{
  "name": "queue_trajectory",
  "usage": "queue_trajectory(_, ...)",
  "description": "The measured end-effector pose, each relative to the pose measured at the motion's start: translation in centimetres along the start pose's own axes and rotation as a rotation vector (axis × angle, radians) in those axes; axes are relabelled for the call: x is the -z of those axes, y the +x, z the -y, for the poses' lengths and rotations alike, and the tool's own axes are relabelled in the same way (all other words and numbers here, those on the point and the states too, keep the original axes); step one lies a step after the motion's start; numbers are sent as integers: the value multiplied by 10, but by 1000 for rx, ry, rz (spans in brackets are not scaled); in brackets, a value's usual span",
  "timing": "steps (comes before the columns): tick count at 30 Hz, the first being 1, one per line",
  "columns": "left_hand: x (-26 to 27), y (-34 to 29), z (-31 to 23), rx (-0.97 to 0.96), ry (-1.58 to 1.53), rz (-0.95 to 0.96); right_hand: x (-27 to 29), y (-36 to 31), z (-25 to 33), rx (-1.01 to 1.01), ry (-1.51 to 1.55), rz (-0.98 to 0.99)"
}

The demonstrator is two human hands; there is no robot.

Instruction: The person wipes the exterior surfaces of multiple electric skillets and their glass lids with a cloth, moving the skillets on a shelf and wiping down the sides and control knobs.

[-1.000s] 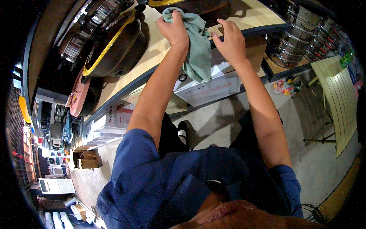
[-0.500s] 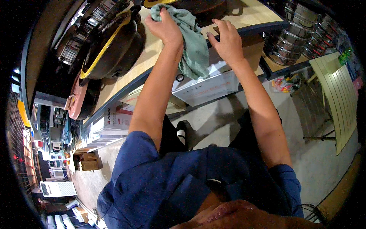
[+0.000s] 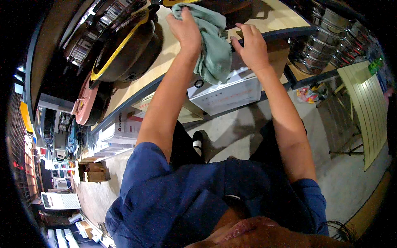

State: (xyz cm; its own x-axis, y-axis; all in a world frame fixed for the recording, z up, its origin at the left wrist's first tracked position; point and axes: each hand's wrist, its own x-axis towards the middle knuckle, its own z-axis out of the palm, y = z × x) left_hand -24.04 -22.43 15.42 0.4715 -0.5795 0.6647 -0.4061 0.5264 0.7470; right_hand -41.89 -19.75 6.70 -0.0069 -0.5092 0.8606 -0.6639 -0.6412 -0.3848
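A grey-green cloth [image 3: 215, 56] is gripped at its upper end by my left hand [image 3: 185, 31], over the light wooden shelf. Its lower part hangs past the shelf's dark front edge. To the right of the cloth, my right hand [image 3: 252, 47] is at that edge, thumb and fingers apart with nothing in them. A dark round pan [image 3: 237, 10] sits just beyond both hands, partly covered by the cloth and cut off at the top. To the left, a dark pan with a yellow rim [image 3: 128, 56] leans on the shelf [image 3: 283, 16].
A pink pan [image 3: 86, 101] stands farther left on the shelf. White cartons [image 3: 225, 95] are stored below. Stacked metal pots [image 3: 320, 39] fill the right-hand shelving. A pale slatted folding table [image 3: 368, 111] stands at the right, near a colourful bundle [image 3: 312, 93] on the floor.
Both hands and the cloth appear slightly farther right in the picture, as do the pans and shelf. The cloth's folds have shifted and it looks fuller. My left hand keeps its grip.
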Motion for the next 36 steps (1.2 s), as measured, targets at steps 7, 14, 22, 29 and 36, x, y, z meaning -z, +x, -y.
queue_trajectory(7,0,-12,33,-86,300,100,-5,-2,1,45,-17,-28)
queue_trajectory(14,1,-6,4,72,-12,72,0,-2,0,-14,-23,9)
queue_trajectory(22,8,-12,14,222,-104,173,-3,-2,-1,42,-59,-5)
queue_trajectory(29,2,1,9,128,-255,138,-1,-2,5,46,-20,-3)
queue_trajectory(36,14,-7,14,59,184,152,-2,1,2,-46,109,-33)
